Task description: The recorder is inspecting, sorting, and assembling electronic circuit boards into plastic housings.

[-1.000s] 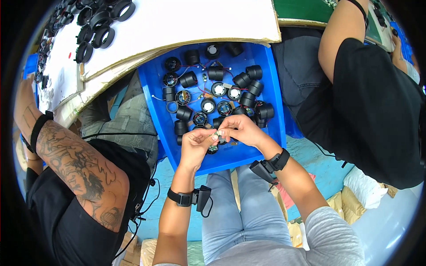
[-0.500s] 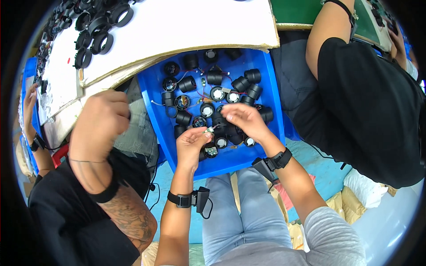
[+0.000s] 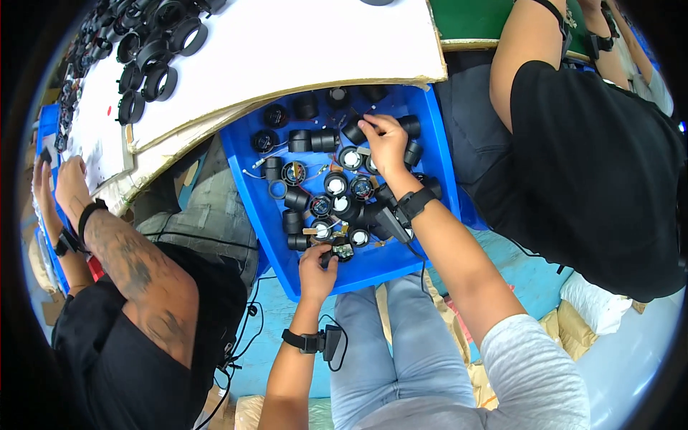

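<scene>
A blue plastic bin (image 3: 287, 276) in front of me holds several black cylindrical housings, some with white round pieces, thin wires or circuit boards showing. My left hand (image 3: 317, 272) is at the near edge of the bin, its fingers closed round a black housing (image 3: 327, 259). Beside those fingertips a green circuit board (image 3: 343, 251) shows. Farther back in the bin is my right hand (image 3: 387, 147), thumb and forefinger pinched beside a black cylinder (image 3: 353, 132). What that pinch holds, if anything, is too small to make out.
A white-topped table (image 3: 308, 43) with several black rings (image 3: 159, 82) overhangs the bin's far side. A person in black (image 3: 136, 322) sits close on my left, another (image 3: 588, 186) on my right. Black cables (image 3: 233, 358) hang at the left; bags (image 3: 591, 304) lie on the right.
My right hand has moved to the far part of the bin. The left came nearer, and the small green board it pinched no longer shows there. The left neighbour's raised fist has gone back toward the table.
</scene>
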`<control>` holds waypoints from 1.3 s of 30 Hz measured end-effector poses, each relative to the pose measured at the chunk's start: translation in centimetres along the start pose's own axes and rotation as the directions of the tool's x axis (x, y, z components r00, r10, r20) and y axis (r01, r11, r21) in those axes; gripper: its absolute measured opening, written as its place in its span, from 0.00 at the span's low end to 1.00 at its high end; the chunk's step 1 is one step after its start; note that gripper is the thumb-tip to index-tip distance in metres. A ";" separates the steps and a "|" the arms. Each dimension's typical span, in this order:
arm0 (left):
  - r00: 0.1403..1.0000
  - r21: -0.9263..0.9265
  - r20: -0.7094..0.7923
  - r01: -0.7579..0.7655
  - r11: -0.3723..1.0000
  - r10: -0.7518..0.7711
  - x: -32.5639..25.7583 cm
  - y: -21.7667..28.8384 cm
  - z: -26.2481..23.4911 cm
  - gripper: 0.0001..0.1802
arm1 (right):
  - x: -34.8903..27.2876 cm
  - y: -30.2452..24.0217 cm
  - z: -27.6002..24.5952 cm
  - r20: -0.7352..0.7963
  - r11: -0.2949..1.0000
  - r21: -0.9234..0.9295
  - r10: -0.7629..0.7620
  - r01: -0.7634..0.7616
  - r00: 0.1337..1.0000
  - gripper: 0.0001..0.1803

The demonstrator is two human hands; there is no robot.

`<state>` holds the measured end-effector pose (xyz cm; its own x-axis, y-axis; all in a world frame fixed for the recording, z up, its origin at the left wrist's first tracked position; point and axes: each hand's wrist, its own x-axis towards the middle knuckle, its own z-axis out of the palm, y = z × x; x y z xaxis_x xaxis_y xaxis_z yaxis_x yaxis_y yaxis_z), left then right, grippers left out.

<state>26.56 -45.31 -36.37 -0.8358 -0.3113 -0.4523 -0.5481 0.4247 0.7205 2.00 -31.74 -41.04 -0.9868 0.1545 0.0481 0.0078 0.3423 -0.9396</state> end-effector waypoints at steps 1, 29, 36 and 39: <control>0.996 0.077 0.062 -0.070 0.995 0.065 0.0 -0.4 0.0 0.13 | 0.0 0.0 0.3 -0.035 0.996 0.011 0.087 -0.087 0.996 0.09; 0.988 0.470 0.136 -0.129 0.873 0.073 1.6 0.4 2.4 0.15 | -11.9 -5.9 -11.4 0.638 0.833 0.286 0.202 -0.473 0.743 0.03; 0.999 0.060 0.040 -0.022 0.998 0.020 1.3 1.6 0.9 0.11 | -13.0 -5.8 -12.1 0.726 0.873 0.154 0.217 -0.462 0.653 0.04; 0.964 -0.736 0.217 0.265 0.623 -0.153 1.1 5.7 0.5 0.11 | -12.7 -5.8 -11.9 0.725 0.923 0.132 0.158 -0.361 0.671 0.04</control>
<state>22.54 -42.78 -33.05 -0.7287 -0.1808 -0.6606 -0.5388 -0.4440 0.7159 16.46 -24.65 -32.16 -0.7776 -0.5141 -0.3620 0.3419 0.1375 -0.9296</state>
